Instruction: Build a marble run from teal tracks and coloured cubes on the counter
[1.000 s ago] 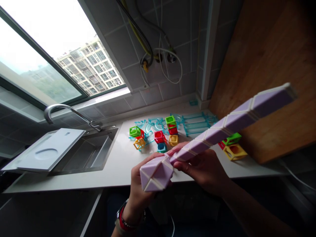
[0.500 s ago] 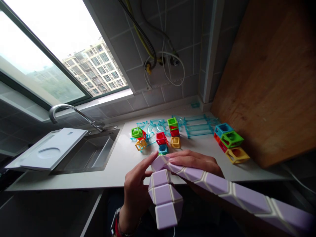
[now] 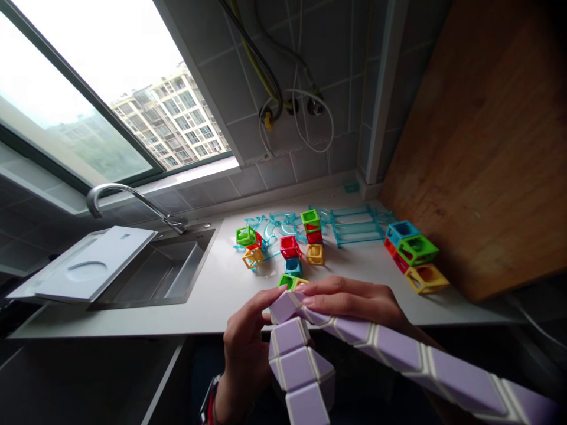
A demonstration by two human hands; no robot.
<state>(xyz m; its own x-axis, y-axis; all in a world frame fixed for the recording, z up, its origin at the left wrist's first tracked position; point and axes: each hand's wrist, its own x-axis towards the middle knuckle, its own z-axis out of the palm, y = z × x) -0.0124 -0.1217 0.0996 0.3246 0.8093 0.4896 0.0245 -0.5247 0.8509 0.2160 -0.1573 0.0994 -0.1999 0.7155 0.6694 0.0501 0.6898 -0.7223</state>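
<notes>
A twist puzzle snake (image 3: 396, 347) of lilac wedges with white edges is held up in front of the counter. Its short bent end hangs towards me, and the long straight part runs off to the lower right. My left hand (image 3: 248, 339) is closed around the bend from the left, thumb and fingers against the wedges. My right hand (image 3: 354, 298) lies over the far side of the snake, its fingers pressed on the segments near the bend. Some of the fingertips are hidden behind the wedges.
Colourful open cubes stand on the counter (image 3: 221, 321): a red cube (image 3: 290, 247), a green cube (image 3: 245, 236), and a stack with a yellow cube (image 3: 426, 278) at right. Clear blue track pieces (image 3: 354, 227) lie behind. A sink (image 3: 177, 271) with a white board (image 3: 95, 262) is left.
The puzzle snake and both hands sit slightly lower in view. Green and yellow cubes behind the hands show more now. Both hands keep their hold.
</notes>
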